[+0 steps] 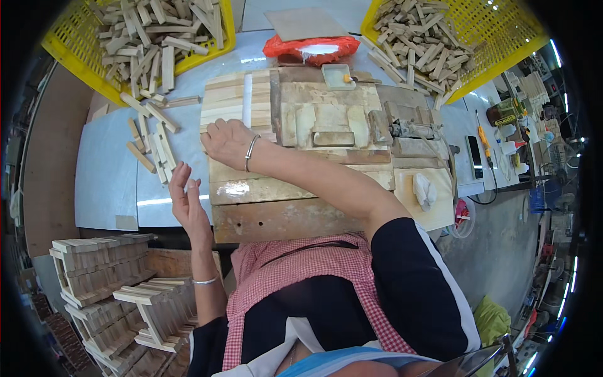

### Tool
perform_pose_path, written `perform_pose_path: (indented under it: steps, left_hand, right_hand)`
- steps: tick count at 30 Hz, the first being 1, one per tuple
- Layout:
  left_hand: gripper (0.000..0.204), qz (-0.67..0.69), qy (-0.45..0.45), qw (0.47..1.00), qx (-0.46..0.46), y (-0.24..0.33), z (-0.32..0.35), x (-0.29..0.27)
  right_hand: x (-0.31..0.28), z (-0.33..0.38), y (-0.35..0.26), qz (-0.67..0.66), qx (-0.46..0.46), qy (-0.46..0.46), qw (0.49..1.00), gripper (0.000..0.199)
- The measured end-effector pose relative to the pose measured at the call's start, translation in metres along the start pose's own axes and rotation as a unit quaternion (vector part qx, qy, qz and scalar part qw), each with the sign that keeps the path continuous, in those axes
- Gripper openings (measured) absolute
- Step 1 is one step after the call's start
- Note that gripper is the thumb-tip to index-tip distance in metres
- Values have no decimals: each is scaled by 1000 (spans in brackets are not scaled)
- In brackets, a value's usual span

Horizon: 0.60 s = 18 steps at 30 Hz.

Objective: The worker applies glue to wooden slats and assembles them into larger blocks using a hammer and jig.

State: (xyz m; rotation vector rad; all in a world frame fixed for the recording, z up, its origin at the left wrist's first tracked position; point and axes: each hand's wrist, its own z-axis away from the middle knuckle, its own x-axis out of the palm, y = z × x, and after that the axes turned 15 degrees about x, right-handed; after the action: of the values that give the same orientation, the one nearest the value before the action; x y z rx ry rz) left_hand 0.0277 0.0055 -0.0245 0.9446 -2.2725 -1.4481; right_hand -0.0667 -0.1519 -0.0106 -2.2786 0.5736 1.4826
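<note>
My right hand (229, 143) reaches across to the left over a wooden work board (251, 182). Its fingers are curled down at the near left end of a row of pale wooden strips (225, 94); what they grip, if anything, is hidden beneath. Lower and to the left, my left hand (191, 204) is raised with thumb and fingers apart, and nothing shows in it. Just beyond its fingertips lie several loose wooden pieces (160, 149) on the bluish-white tabletop (107, 169). A wooden jig with a metal clamp (408, 130) stands right of my right wrist.
Yellow baskets (226, 25) (461, 81) heaped with wooden blocks stand at the far left and right. Between them is a red plastic bag (311, 50). A small tray (338, 76), phone (474, 157) and orange-handled tool (483, 139) lie farther right. Stacked wooden frames (100, 270) rise at lower left.
</note>
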Motion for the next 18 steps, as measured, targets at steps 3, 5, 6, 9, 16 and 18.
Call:
perform_pose_path:
  steps: [3, 5, 6, 9, 16, 18]
  left_hand:
    - [32, 2, -11, 1000, 3, -1, -10, 5]
    - [34, -1, -14, 1000, 26, 3, -17, 8]
    - [32, 10, -32, 999, 20, 4, -22, 10]
    - [31, 10, -58, 998, 32, 3, -29, 24]
    - [26, -67, -112, 985, 115, 1, -50, 55]
    - [26, -77, -138, 978, 137, 4, -56, 65]
  right_hand:
    - [-34, -12, 21, -93, 102, -60, 989, 23]
    - [-63, -6, 62, -274, 233, -54, 931, 32]
    - [-70, 1, 91, -281, 282, -47, 916, 38]
    - [-47, 28, 163, -310, 363, -36, 878, 49]
    - [-10, 30, 187, -386, 466, -165, 779, 51]
    - [-14, 25, 185, -333, 461, -184, 802, 47]
